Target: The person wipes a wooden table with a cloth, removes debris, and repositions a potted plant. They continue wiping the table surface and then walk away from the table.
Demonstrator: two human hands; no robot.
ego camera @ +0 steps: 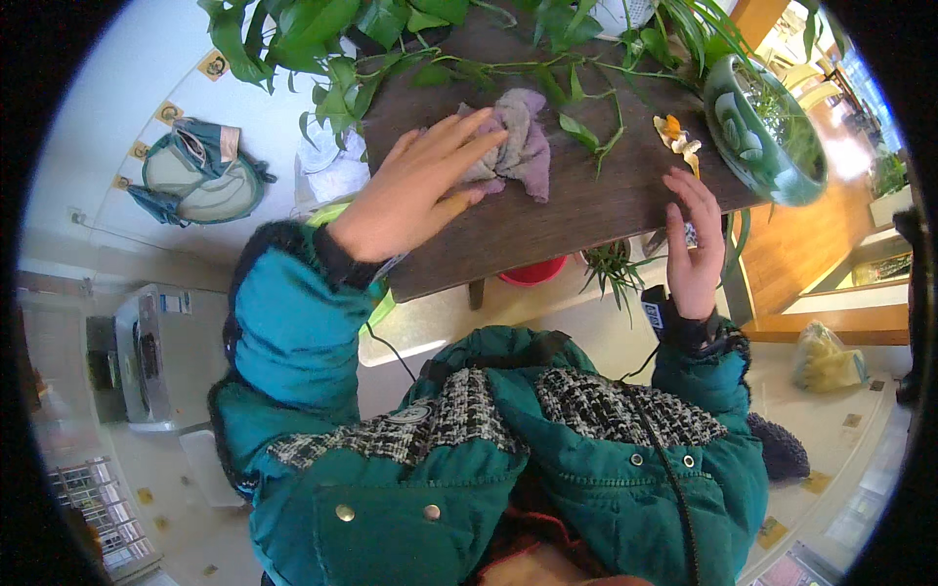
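Observation:
A crumpled purple and grey cloth [524,143] lies on a dark wooden table [571,209]. My left hand [418,187] reaches over the cloth's left side, palm down, with extended fingers hiding part of it. Whether the fingertips press on the cloth cannot be told. At the table's right front edge is my right hand [698,245], fingers apart and nothing in it. Just beyond its fingertips lie pieces of orange peel [678,139]. A green oval ceramic planter [747,139] with a plant stands on the right end of the table.
Leafy vines [315,36] trail across the table's back and left. Below the front edge are a red basin [533,271] and a spiky potted plant [614,267]. A bag [205,176] hangs on the left wall. A plastic bag [828,359] with yellowish contents sits at right.

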